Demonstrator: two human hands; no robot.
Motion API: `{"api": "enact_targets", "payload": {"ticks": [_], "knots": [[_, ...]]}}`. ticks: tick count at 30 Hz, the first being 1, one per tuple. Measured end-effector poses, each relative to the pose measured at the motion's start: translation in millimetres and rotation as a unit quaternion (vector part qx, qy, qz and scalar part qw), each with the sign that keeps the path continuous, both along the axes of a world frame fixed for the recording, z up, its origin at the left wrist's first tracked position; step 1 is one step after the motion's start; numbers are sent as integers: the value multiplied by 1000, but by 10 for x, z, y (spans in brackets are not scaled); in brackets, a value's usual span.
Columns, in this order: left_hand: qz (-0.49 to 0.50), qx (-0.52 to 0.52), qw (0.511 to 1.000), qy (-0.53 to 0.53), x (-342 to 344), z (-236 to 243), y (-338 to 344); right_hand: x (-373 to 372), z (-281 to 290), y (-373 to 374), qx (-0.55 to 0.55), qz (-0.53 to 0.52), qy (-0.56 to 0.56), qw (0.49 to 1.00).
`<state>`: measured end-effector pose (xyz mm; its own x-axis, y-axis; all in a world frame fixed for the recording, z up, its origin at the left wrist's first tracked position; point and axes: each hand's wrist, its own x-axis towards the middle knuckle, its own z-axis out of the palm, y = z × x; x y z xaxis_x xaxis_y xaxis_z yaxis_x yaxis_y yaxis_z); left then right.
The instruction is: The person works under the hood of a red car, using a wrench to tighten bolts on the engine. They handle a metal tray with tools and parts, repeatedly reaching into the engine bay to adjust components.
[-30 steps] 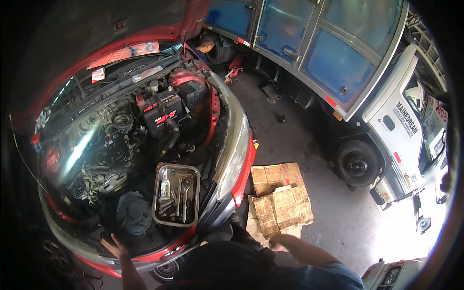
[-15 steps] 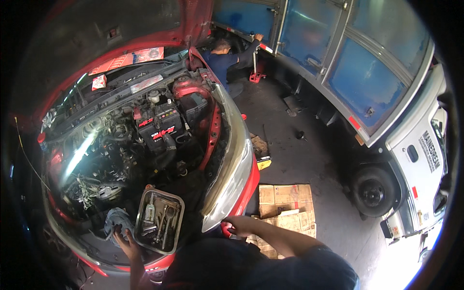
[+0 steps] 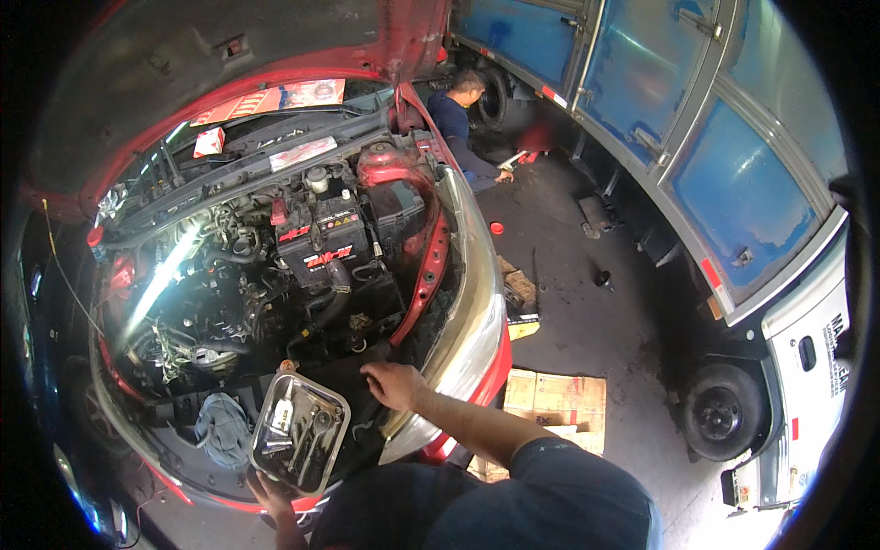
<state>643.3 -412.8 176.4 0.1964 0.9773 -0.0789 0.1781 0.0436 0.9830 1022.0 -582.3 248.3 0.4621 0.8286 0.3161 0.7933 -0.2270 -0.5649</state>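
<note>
A metal tray [image 3: 345, 410] rests on the front of the red car's open engine bay. It holds a small white bottle [image 3: 283, 411], a ratchet [image 3: 318, 431] and other tools. My left hand [image 3: 272, 497] is at the tray's lower left edge, fingers stretched out, gripping nothing I can see. A crumpled blue-grey cloth [image 3: 224, 429] lies left of the tray. My right hand [image 3: 392, 384] is over the black panel right of the tray, near the headlight [image 3: 475, 344]. Its fingers are curled, and anything inside them is hidden.
A black car battery [image 3: 319, 243] sits in the engine bay, under the raised hood [image 3: 229, 46]. Flattened cardboard [image 3: 556, 398] lies on the floor to the right. Beyond, a person [image 3: 451, 119] crouches beside a truck [image 3: 632, 82], holding a pale handle.
My right hand has moved left from the headlight's corner to over the engine bay. My left hand has left the cloth for the tray's edge. The other person's arm has lowered with the handle.
</note>
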Motion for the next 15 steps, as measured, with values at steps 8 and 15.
{"api": "enact_targets", "payload": {"ticks": [8,15], "knots": [[-50,-25,998,21,65,-19,231,-43,-1,-11,-56,-29,5,998],[-180,-15,980,79,-55,-426,885,-79,14,91,-81,-124,48,988]]}}
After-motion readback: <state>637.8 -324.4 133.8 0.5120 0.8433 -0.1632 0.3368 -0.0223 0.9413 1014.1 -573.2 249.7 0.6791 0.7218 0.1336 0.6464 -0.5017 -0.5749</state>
